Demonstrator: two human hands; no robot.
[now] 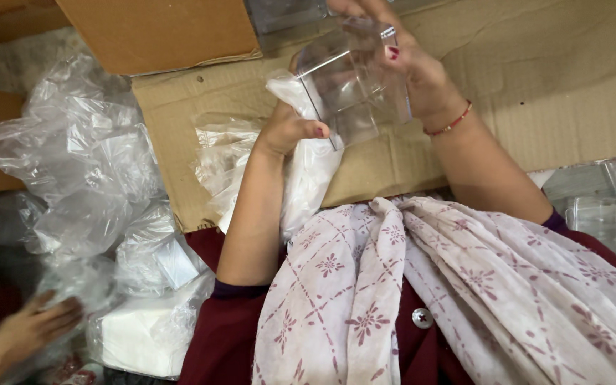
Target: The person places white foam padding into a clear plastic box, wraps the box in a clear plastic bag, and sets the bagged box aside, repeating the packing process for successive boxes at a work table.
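Left hand (290, 128): fingers curled shut around a white cloth (308, 171), pressing it against the lower left side of the clear plastic box (354, 82).
Right hand (411, 68): fingers closed on the upper right side of the clear plastic box, gripping it; the fingertips are partly cut off by the top of the view.
Clear plastic box: held between both hands, tilted, above the flattened cardboard (536, 93) that covers the surface.
White cloth: hangs from the left hand toward the lap.
Patterned scarf (465, 285): draped across the person's front.
Plastic bags (87, 171): piled off the cardboard's left edge.
Other person's hand (30, 328): bottom left, apparently resting on a bag.
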